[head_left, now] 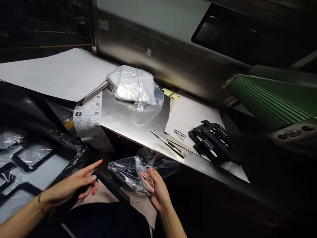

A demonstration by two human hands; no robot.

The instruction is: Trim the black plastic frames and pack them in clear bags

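The L hand (66, 186) is open, its fingers (91, 165) loosely spread and the index pointing to upper right. It holds nothing I can see, and is nearest to a black frames stack wrapped in clear film (29, 153) at lower left. The R hand (158, 188) is closed on a crumpled clear plastic bag with a black part inside (126, 170), pinching it w/ thumb and fingers. This bag is at lower centre, just below the bench edge, not on it.

The brushed steel bench (128, 122) carries a film-wrapped white bundle (131, 86), a long thin steel tool (168, 143), and a matte black plastic frame part (213, 142) at right. A large white paper sheet (54, 72) lies at upper left.

Tip: film is slippery, so a firm pinch is better, and keep the bag away from the steel tool's tip, approx. where it could snag.
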